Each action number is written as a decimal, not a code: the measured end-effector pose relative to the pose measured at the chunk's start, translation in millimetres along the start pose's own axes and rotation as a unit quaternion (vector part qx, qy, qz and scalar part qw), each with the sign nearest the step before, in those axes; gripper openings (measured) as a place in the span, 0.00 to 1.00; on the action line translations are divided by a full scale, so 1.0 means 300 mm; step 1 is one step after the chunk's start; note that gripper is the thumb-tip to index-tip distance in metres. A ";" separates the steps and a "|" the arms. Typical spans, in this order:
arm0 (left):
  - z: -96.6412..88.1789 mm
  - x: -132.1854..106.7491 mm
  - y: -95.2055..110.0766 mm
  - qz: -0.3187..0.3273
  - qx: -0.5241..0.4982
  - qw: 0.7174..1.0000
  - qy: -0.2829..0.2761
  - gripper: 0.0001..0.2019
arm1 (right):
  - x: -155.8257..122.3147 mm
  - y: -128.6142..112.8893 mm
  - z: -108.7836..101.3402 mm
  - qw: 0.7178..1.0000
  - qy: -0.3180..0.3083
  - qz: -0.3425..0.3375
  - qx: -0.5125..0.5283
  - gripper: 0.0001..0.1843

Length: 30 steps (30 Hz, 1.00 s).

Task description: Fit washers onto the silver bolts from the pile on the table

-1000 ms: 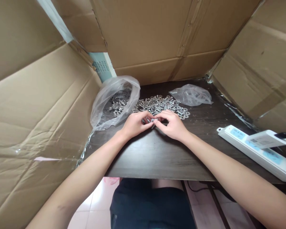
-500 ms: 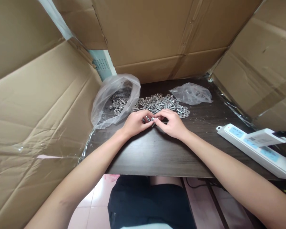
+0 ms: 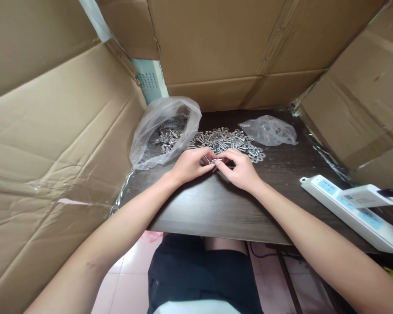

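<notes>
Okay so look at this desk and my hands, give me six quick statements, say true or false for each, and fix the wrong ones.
1. The left hand and right hand are close together, with small metal parts in their grip. True.
2. The power strip lies left of the hardware pile. False: the power strip is to its right.
3. The larger plastic bag is open, with metal pieces inside. True.
4. The smaller plastic bag is in the right hand. False: the smaller plastic bag lies beyond that hand.
5. The tabletop is white. False: the tabletop is dark brown.
6. Cardboard stands at the left, far and right sides. True.
</notes>
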<state>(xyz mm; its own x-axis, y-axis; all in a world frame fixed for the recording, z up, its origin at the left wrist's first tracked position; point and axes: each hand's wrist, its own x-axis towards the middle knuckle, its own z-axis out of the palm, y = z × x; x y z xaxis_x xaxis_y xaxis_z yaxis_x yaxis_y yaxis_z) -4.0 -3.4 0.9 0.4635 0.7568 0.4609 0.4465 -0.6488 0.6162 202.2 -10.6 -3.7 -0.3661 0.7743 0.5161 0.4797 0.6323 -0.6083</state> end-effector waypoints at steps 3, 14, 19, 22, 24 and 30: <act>0.003 -0.001 0.004 -0.002 0.001 1.000 0.002 0.05 | 0.000 0.000 -0.001 1.000 -0.007 0.001 -0.001 0.09; 0.007 -0.004 -0.001 0.021 -0.003 1.000 0.009 0.05 | -0.001 -0.007 -0.009 1.000 0.003 -0.003 0.010 0.05; 0.008 -0.002 0.001 0.017 -0.015 1.000 0.012 0.04 | 0.000 -0.010 -0.007 1.000 0.004 -0.004 0.010 0.08; 0.007 0.000 0.003 0.018 -0.014 1.000 0.012 0.04 | 0.001 -0.013 -0.010 1.000 0.003 -0.004 0.018 0.08; 0.005 0.001 0.003 0.024 -0.008 1.000 0.014 0.04 | 0.001 -0.012 -0.011 1.000 0.006 0.000 0.020 0.06; 0.007 0.001 0.001 0.032 -0.003 0.999 0.019 0.04 | -0.002 -0.003 -0.004 1.000 0.014 -0.003 0.010 0.06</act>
<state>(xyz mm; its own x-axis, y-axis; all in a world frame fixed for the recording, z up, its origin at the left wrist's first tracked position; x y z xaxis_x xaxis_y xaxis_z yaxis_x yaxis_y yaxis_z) -2.0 -3.6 -0.1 0.4611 0.7161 0.5240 0.4122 -0.6958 0.5881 202.9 -11.7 -2.7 -0.3466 0.7692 0.5369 0.4619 0.6381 -0.6160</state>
